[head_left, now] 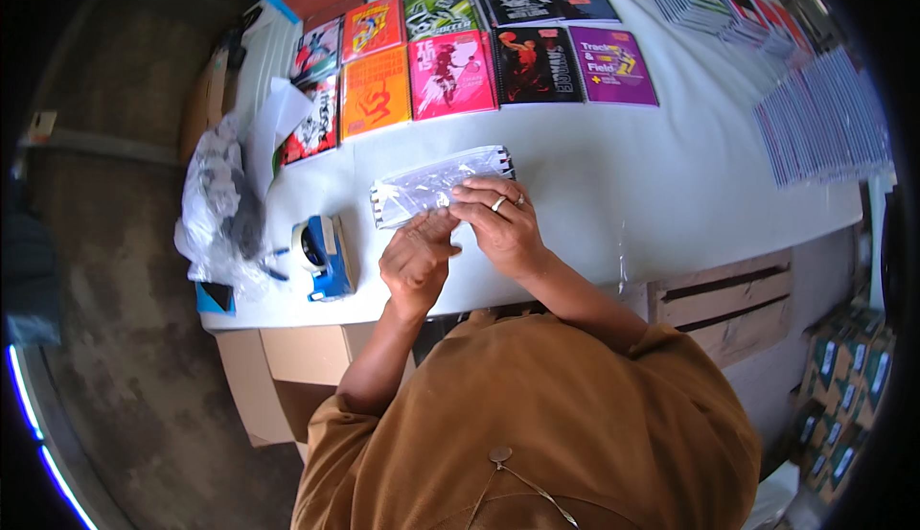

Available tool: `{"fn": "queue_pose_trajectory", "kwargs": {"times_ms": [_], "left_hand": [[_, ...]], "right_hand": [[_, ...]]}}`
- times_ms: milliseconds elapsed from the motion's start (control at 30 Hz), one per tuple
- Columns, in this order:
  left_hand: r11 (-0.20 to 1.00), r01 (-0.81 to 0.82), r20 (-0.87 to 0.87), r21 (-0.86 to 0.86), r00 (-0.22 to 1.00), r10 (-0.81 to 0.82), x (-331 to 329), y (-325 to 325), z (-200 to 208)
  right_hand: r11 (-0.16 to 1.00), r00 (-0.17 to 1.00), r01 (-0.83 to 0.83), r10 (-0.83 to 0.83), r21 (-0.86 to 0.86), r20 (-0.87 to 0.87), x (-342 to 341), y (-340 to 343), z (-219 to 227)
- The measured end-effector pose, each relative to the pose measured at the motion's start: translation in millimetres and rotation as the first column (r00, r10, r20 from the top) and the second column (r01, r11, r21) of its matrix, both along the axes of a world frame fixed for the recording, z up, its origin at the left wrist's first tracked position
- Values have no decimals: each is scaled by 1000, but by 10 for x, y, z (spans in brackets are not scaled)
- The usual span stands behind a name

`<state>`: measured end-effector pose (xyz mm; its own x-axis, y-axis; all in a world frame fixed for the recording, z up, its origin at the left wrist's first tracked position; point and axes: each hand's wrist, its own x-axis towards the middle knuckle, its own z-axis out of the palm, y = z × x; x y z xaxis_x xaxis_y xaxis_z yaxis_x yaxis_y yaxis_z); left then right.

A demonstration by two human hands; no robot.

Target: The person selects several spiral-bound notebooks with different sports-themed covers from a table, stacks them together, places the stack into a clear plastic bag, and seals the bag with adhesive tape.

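A white bundle in shiny clear plastic (422, 185) lies on the table in front of me, with dark spiral-binding loops at both short ends; it looks like wrapped spiral notebooks. My left hand (417, 260) is closed at its near edge, fingertips pinched together by the plastic. Over its near right part, my right hand (500, 228), with a ring on one finger, has its fingers bent and pressed onto the wrap. The fingertips of both hands almost meet, and what exactly lies between them is partly hidden. A blue tape dispenser (333, 260) stands left of my left hand.
Two rows of colourful sports-themed notebooks (452, 75) lie beyond the bundle on the white-covered table (594, 175). Crumpled clear plastic bags (216, 204) hang at the left edge. Stacked notebooks (826, 123) stand at the right. A cardboard box (305, 353) sits below the front edge.
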<state>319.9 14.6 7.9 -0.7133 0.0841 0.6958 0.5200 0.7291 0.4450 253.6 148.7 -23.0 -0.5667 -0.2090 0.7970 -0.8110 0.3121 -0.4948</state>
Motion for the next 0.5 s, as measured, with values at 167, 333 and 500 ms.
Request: {"fn": "queue_pose_trajectory", "kwargs": {"times_ms": [167,333,500], "left_hand": [[889,-457,-53,29,888,458,484,-796,-150],[488,-873,908,-1,204,367,1154,-2148,-530],[502,-859,993,102,118,1,1159,-2213,-514]], "right_hand": [[996,996,-77,79,36,-43,-39,18,-13],[999,996,-48,48,11,-77,-52,-7,-45],[996,995,-58,63,64,-79,-30,-8,-14]]}}
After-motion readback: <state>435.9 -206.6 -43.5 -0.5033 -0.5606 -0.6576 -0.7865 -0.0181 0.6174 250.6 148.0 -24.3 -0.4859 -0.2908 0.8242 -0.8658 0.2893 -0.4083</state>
